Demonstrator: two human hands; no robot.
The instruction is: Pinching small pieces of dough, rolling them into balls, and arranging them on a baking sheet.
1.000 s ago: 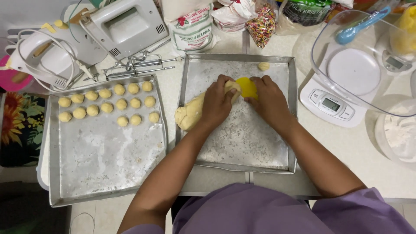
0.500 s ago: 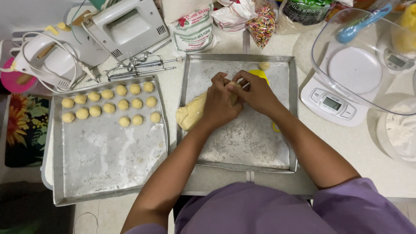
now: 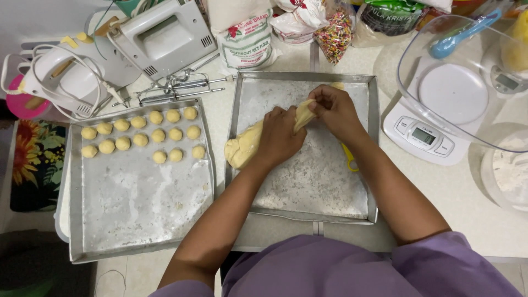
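A log of pale yellow dough (image 3: 242, 147) lies slantwise on the floured metal baking tray (image 3: 308, 187), its thick end out past the left hand toward the tray's left rim, its thin end rising between both hands. The left hand (image 3: 280, 135) is cupped over the middle of the dough, fingers closed around it. The right hand (image 3: 333, 110) pinches the thin upper end, fingers narrowed on it, just beside and touching the left. Under the right forearm a yellow plastic tool (image 3: 348, 158) lies on the tray, partly hidden.

Left of the left hand, edge to edge with the first tray, sits a second baking tray (image 3: 137, 214) holding rows of small dough balls (image 3: 140, 138) in its far part; its near part is bare floured metal. Beyond the hands, on the pale surface (image 3: 467, 192), stand a flour bag (image 3: 247, 41), a bag of coloured sprinkles (image 3: 335, 36), loose beaters (image 3: 179, 91) and a white hand mixer (image 3: 162, 36). Right of the right hand a white kitchen scale (image 3: 429, 137) stands under a clear bowl (image 3: 467, 82) with a blue spoon (image 3: 459, 36). The first tray's near half is open, and its near edge lies close to the surface's edge at the person's purple shirt (image 3: 341, 269)
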